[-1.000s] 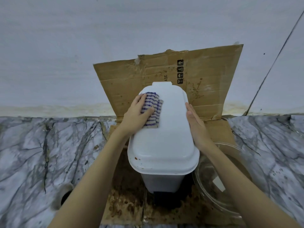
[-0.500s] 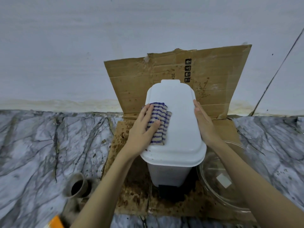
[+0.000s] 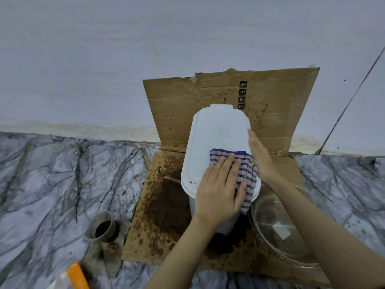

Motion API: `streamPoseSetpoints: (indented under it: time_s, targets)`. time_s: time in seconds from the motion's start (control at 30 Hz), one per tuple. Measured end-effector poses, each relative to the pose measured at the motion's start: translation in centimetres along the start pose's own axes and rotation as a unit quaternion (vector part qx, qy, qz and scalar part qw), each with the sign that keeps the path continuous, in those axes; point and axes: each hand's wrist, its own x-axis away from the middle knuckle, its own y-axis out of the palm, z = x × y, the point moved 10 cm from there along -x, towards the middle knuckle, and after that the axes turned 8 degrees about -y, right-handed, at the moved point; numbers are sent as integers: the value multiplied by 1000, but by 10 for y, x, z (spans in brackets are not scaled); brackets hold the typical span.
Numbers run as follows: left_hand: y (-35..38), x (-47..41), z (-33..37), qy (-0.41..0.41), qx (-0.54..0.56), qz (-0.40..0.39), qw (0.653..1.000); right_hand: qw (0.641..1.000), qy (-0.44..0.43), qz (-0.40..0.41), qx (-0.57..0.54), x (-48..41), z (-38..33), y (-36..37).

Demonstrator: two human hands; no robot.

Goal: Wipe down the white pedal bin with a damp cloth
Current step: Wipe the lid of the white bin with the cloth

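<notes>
The white pedal bin [image 3: 218, 134] stands with its lid closed on stained cardboard, seen from above. A blue-and-beige striped cloth [image 3: 244, 163] lies across the near right part of the lid and hangs over its front edge. My left hand [image 3: 218, 188] presses flat on the cloth, fingers straight and spread. My right hand [image 3: 260, 155] lies flat against the lid's right edge, fingers straight. A few brown specks sit on the lid's near left rim. The bin's body and dark pedal are mostly hidden under my left forearm.
A stained cardboard sheet [image 3: 270, 105] lines the floor and stands against the wall behind the bin. A clear glass bowl [image 3: 277, 226] sits at the bin's right. A small brown cup [image 3: 103, 227] stands on the marble floor at left. An orange packet [image 3: 76, 276] lies at bottom left.
My left hand has dragged the cloth from the lid's far left across to its near right corner. The right hand stayed on the lid's right edge. The camera view shifted left.
</notes>
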Motion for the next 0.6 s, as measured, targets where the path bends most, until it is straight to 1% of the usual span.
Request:
streamPoseSetpoints:
  time_s: [0.17, 0.23, 0.3, 0.37, 0.43, 0.47, 0.6]
  targets:
    - [-17, 3, -27, 8, 27, 67, 997, 1000, 6, 1, 6, -1, 1, 0]
    - [-27, 2, -44, -3, 83, 82, 993, 1000, 9, 0, 16, -1, 1, 0]
    - [-33, -9, -65, -35, 175, 52, 983, 1000, 8, 2, 26, -2, 2, -1]
    - [-28, -28, -80, -70, 239, -19, 968, 1000, 6, 8, 25, -3, 1, -1]
    - [-18, -48, -85, -85, 233, -83, 965, 1000, 5, 10, 27, -3, 2, -2]
    - [-13, -55, -83, -86, 222, -103, 966, 1000, 7, 10, 25, -2, 2, -2]
    - [-8, -60, -75, -92, 210, -136, 964, 1000, 10, 7, 14, 1, 3, -2]
